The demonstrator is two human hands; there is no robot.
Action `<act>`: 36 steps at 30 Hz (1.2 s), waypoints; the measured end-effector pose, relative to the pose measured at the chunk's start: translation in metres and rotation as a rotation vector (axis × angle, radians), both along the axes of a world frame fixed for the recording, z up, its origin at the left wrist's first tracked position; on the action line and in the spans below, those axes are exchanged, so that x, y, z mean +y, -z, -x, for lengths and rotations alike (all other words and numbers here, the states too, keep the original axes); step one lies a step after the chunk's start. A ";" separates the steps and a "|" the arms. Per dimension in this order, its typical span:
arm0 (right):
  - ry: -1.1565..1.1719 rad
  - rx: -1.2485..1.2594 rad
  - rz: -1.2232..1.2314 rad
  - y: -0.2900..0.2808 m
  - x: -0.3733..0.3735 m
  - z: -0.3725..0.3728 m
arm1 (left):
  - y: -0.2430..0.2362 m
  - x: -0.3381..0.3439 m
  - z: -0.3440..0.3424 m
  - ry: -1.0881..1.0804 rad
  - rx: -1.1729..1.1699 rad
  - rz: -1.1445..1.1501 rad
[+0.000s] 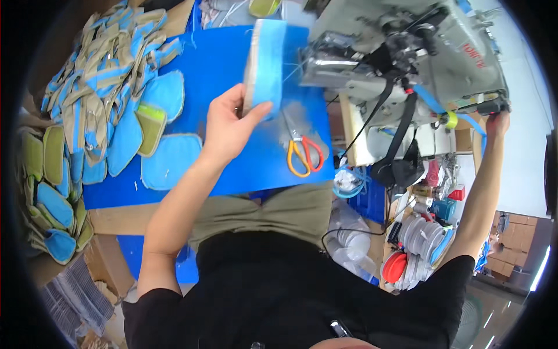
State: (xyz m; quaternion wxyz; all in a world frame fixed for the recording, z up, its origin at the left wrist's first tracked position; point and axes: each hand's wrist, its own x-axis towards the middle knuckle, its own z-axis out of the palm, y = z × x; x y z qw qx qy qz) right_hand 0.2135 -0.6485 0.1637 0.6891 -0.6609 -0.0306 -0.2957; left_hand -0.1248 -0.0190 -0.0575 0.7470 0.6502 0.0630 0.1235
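Observation:
My left hand (235, 119) grips a blue fabric strip with a beige edge (265, 64), held upright over the blue work mat (203, 64). Orange- and red-handled scissors (299, 157) lie on the mat below it. My right hand (497, 121) is closed at the right end of the pale sewing machine (465, 52), on a dark part (488, 108) that I cannot clearly make out. A blue tape (433, 102) runs across the machine near a yellow-green roll (448, 120).
Beige-and-blue sewn straps (99, 75) and blue and olive padded pieces (49, 206) are piled at the left. Below the machine, right, are several white rolls (415, 235), a red roll (395, 266) and clutter. Dark cables hang beside the mat. Cardboard boxes (514, 244) stand far right.

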 end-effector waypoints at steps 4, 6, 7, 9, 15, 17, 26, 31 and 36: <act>0.281 0.055 0.013 0.040 0.057 0.052 | 0.026 0.028 0.055 -0.111 0.069 -0.009; 0.420 -0.106 0.247 0.082 0.164 0.155 | 0.029 0.026 0.072 -0.117 0.065 -0.002; 0.386 -0.215 0.489 0.131 0.177 0.187 | 0.022 0.022 0.076 -0.123 0.022 -0.066; 0.259 -0.103 0.760 0.199 0.252 0.261 | 0.021 0.021 0.078 -0.125 -0.022 -0.080; -0.490 0.203 1.256 0.291 0.361 0.314 | 0.022 0.014 0.076 -0.138 -0.043 -0.024; -0.618 0.512 1.265 0.303 0.364 0.314 | 0.025 0.012 0.077 -0.136 -0.037 -0.012; -0.958 0.739 0.460 0.263 0.382 0.338 | 0.031 0.008 0.066 -0.204 -0.107 -0.048; -0.835 0.419 0.593 0.230 0.415 0.340 | 0.018 0.003 0.066 -0.107 0.022 0.101; -0.695 0.457 0.604 0.243 0.414 0.333 | 0.016 0.036 0.079 -0.069 0.036 0.499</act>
